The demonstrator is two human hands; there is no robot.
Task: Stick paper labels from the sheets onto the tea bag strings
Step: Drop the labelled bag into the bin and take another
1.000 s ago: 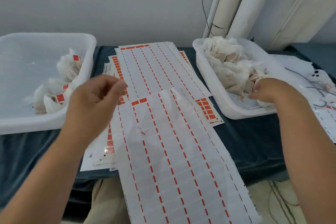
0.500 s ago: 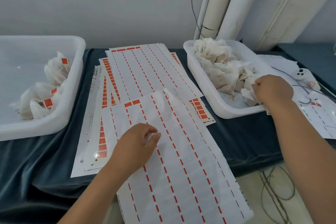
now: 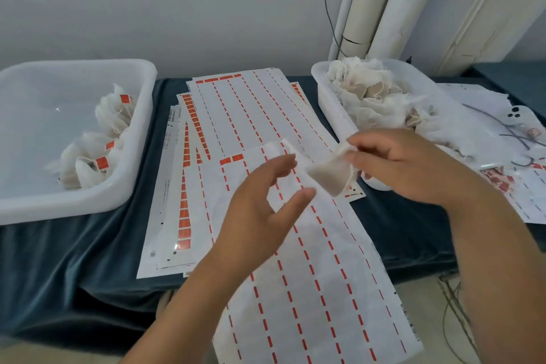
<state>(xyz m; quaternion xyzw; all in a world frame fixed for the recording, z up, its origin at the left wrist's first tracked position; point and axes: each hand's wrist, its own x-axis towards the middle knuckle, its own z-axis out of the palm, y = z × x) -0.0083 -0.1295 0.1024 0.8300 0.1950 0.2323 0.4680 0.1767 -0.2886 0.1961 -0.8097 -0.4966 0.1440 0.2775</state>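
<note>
The right hand (image 3: 407, 168) pinches a tea bag (image 3: 328, 179) by its top edge and holds it between the two hands, above the label sheet (image 3: 319, 289). The left hand (image 3: 260, 210) is half open just beside the bag and holds nothing that I can see. The string is too thin to make out. The bag hangs loosely, so I think it may swing and the label may stick crooked.

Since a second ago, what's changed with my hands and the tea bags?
The right hand took a tea bag from the right tub and carried it left over the label sheets, pinching its top. The left hand rose off the sheets, fingers loose. The left tub and the sheets stayed put.
</note>
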